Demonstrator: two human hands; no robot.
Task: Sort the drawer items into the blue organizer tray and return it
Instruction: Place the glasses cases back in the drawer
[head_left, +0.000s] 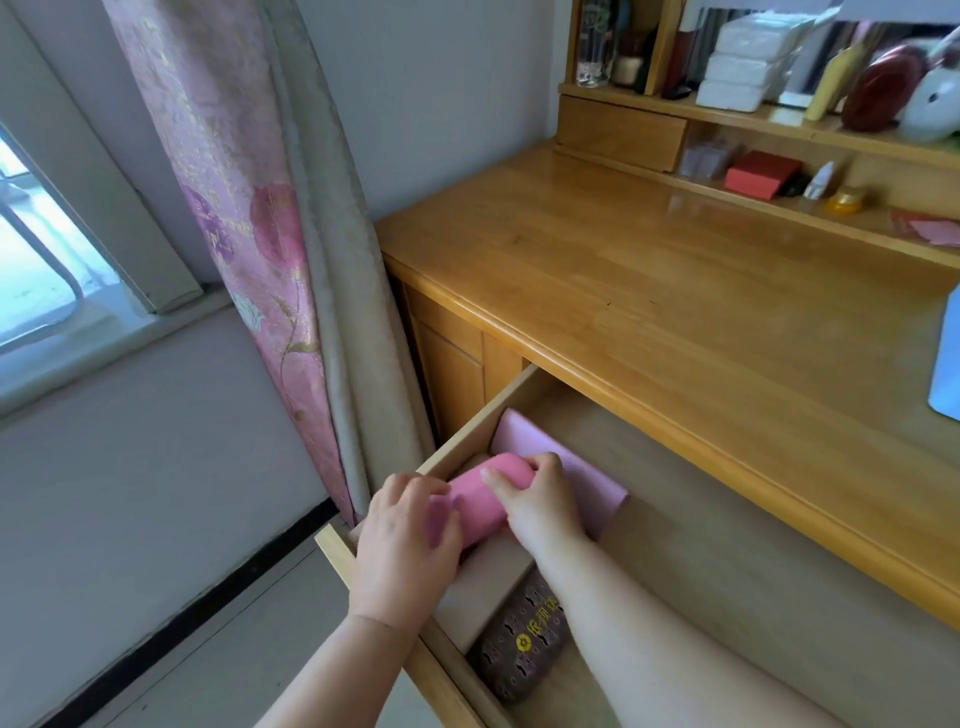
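Wooden desk beside pink curtain; both hands, left, right, grip pink case in open drawer.

Open wooden drawer: pulled out from under the desktop. Rounded pink case: lies in the drawer's far left corner, on a flat lilac sheet. Dark brown patterned pouch, yellow print: lies along the drawer's left wall, nearer its front

Soft daylight from the window at left, sheen on the desktop, wide-angle bending at edges, slightly soft focus
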